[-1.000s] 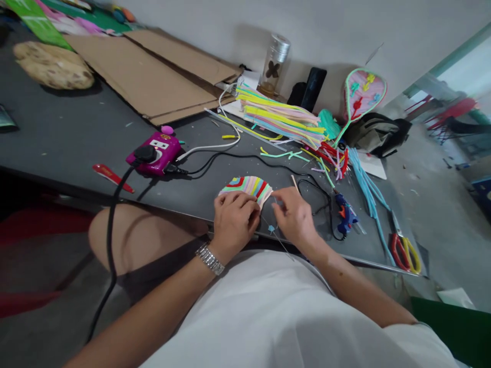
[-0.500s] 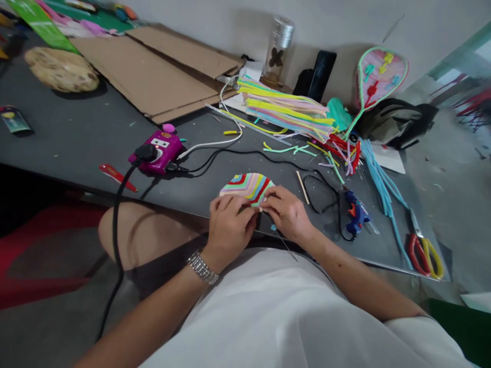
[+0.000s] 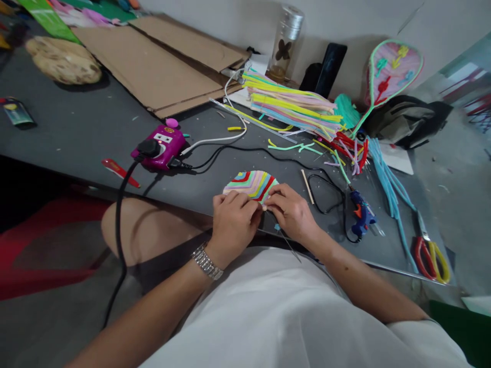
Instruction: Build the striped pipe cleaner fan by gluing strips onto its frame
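Note:
A rounded craft piece (image 3: 255, 183) striped in red, yellow, pink, blue and green lies at the table's front edge. My left hand (image 3: 236, 217), with a metal watch at the wrist, is closed on its near left edge. Pinched at its near right edge are the fingers of my right hand (image 3: 289, 212). A small pale tip shows where both hands' fingertips meet; what it belongs to is hidden. A thin dark wire (image 3: 292, 248) sticks out below my right hand, with a small blue bit near its upper end.
A blue glue gun (image 3: 362, 217) and red-and-yellow-handled scissors (image 3: 431, 258) lie to the right. Pipe cleaners (image 3: 293, 105) are heaped behind, near a bottle (image 3: 284, 46). A purple power adapter (image 3: 163, 147), a red cutter (image 3: 120, 172) and cardboard (image 3: 153, 66) are leftward.
The view has shifted slightly, so the table things appear a little further right. Both hands keep their hold on the striped piece, with hardly any movement of the fingers.

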{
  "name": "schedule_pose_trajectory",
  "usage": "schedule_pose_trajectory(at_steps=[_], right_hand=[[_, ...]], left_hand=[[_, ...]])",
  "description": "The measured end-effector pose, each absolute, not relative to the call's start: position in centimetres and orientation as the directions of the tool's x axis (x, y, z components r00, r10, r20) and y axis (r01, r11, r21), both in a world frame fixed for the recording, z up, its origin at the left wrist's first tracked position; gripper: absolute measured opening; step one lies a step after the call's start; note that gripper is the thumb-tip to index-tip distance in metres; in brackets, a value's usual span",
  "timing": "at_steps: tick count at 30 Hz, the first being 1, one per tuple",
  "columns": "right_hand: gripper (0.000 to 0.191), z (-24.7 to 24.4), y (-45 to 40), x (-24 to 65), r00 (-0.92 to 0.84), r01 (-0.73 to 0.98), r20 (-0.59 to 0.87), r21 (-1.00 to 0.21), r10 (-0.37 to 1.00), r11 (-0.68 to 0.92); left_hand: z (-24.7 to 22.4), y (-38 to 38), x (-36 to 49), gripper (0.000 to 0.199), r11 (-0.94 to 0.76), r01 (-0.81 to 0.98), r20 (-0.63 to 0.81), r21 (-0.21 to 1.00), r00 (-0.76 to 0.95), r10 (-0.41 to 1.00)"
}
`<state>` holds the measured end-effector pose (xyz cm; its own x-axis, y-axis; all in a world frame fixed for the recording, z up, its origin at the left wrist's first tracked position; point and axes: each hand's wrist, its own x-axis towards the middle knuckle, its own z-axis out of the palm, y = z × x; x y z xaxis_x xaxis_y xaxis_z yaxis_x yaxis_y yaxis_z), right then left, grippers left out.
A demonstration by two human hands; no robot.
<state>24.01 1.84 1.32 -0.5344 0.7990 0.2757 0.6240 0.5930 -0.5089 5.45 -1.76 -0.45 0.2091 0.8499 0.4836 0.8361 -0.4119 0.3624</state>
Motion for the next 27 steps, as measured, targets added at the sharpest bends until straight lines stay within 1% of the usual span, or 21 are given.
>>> schedule_pose_trajectory(at_steps=[4, 14, 19, 22, 27], right_hand=[[0.019, 1.08, 1.91, 24.25, -0.547, 0.605, 0.305, -0.5, 0.779, 0.62], [0.018, 1.12, 1.77, 24.23, -0.519, 0.592, 0.323, -0.532, 0.791, 0.606], [0.021, 0.79, 1.73, 24.27, -0.515, 0.601, 0.337, -0.513, 0.788, 0.613], [0.02, 0.7, 1.69, 24.22, -0.504, 0.618, 0.32, -0.516, 0.802, 0.594], [0.015, 0.77, 1.69, 23.93, -0.456, 0.633, 0.295, -0.556, 0.839, 0.539]], left_hand=[[-0.47, -1.55, 5.52, 0.015, -0.406, 0.832, 0.471, 0.378, 0.205, 0.858], [-0.54, -1.57, 5.65, 0.012, -0.394, 0.819, 0.441, 0.416, 0.197, 0.875], [-0.63, -1.59, 5.69, 0.013, -0.386, 0.832, 0.43, 0.4, 0.201, 0.88], [-0.63, -1.58, 5.74, 0.012, -0.381, 0.834, 0.426, 0.398, 0.2, 0.882], [-0.48, -1.57, 5.77, 0.013, -0.371, 0.838, 0.413, 0.4, 0.197, 0.889]])
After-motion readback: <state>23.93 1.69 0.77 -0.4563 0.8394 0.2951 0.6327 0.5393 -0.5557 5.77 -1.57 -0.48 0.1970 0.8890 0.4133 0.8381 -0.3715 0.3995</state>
